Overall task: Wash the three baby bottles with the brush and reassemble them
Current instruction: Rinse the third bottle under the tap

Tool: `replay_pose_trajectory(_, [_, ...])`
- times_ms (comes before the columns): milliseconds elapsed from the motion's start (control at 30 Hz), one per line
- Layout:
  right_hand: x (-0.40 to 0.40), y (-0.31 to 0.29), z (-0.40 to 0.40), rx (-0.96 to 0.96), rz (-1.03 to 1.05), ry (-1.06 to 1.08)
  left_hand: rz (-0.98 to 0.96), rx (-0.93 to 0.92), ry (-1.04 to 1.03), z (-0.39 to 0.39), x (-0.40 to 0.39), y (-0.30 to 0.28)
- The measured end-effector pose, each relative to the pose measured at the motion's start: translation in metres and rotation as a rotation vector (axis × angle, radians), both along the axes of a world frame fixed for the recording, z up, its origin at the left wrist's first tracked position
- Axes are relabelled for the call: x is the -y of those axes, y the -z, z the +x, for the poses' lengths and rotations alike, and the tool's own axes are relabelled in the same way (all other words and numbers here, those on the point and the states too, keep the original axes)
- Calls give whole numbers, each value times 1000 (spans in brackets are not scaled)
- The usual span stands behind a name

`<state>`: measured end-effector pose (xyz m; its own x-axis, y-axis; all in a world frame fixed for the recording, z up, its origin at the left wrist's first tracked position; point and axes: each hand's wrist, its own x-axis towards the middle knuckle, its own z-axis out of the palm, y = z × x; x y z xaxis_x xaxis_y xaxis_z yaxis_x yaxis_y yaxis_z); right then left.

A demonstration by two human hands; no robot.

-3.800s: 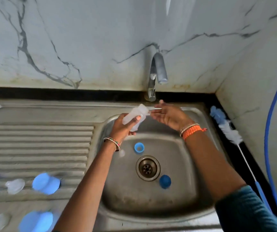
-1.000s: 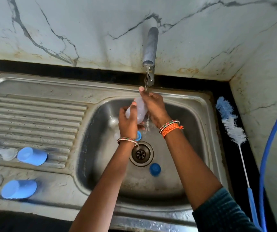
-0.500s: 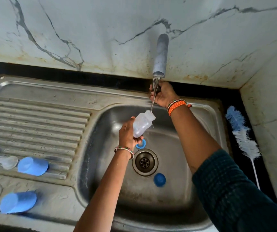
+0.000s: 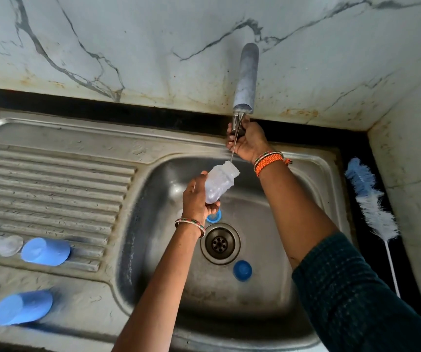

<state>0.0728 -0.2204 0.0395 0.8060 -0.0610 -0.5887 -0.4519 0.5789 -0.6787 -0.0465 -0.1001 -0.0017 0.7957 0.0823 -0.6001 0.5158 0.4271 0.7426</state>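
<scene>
Soft, even daylight, moderate brightness; wide-angle warp and soft edges.

Marble wall point(image 4: 153, 47) is the brightest area, flat light, no hard hotspots. Sink point(image 4: 268, 250) basin is darker, with a dull sheen on its left wall and a small glint just left of the bottle point(image 4: 221, 184). Deep shadow along the basin's near wall and the black counter point(image 4: 407, 250) strip on the right. Fisheye bends the sink rim and wall line, strongest at the left. Blue caps point(image 4: 45, 251) at lower left look smeared, with dark halos. Centre is reasonably sharp: hands, faucet point(image 4: 246, 80), thin water stream. Brush point(image 4: 372, 207) bristles read clearly. Mild compression softness overall.
</scene>
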Motion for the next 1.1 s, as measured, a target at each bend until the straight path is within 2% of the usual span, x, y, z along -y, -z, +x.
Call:
replay_pose_trajectory(100, [-5, 5, -18, 48, -303, -66, -40, 23, -7, 1, 0, -1])
replay_pose_trajectory(233, [-16, 27, -74, 275, -757, -57, -87, 7, -18, 0, -2, -8])
replay_pose_trajectory(333, [-20, 25, -95, 390, -963, -92, -86, -62, 15, -2, -2, -15])
replay_pose_trajectory(367, [-20, 23, -94, 374, -1001, -81, -8, -34, 45, -4, -1, -20])
replay_pose_trajectory(433, [-19, 15, -89, 273, -978, -42, 403, 178, 94, -8, -1, -24])
replay_pose_trajectory(467, [-18, 11, -87, 219, -900, -38, 623, 359, 84, -9, -1, -26])
replay_pose_trajectory(500, [-19, 5, -88, 182, -774, -68, 742, 490, 58, -12, -2, -30])
replay_pose_trajectory(533, [-20, 0, -90, 164, -626, -115, 743, 508, 44, -13, -3, -36])
replay_pose_trajectory(567, [-20, -6, -93, 180, -484, -146, 611, 418, 61, -11, -5, -43])
replay_pose_trajectory(700, [-17, -19, -106, 371, -116, -190, -271, -123, 277, 3, -30, -57])
replay_pose_trajectory(733, [-17, -22, -109, 413, -60, -208, -400, -188, 282, 5, -34, -57])
replay_pose_trajectory(800, [-17, -23, -106, 461, -45, -211, -514, -216, 269, 2, -34, -60])
replay_pose_trajectory(867, [-18, -22, -102, 448, -157, -150, -531, -142, 199, -2, -26, -66])
replay_pose_trajectory(900, [-19, -20, -100, 421, -244, -117, -459, -72, 160, -3, -21, -68])
replay_pose_trajectory(967, [-22, -13, -99, 380, -415, -79, -127, 102, 67, -6, -10, -64])
replay_pose_trajectory(1033, [-23, -7, -99, 382, -482, -61, 168, 216, 51, -8, -3, -54])
replay_pose_trajectory(1067, [-22, -5, -99, 391, -447, -67, 186, 211, 111, -9, -2, -51])
replay_pose_trajectory(1100, [-20, -4, -99, 405, -368, -85, 115, 158, 193, -9, -2, -50])
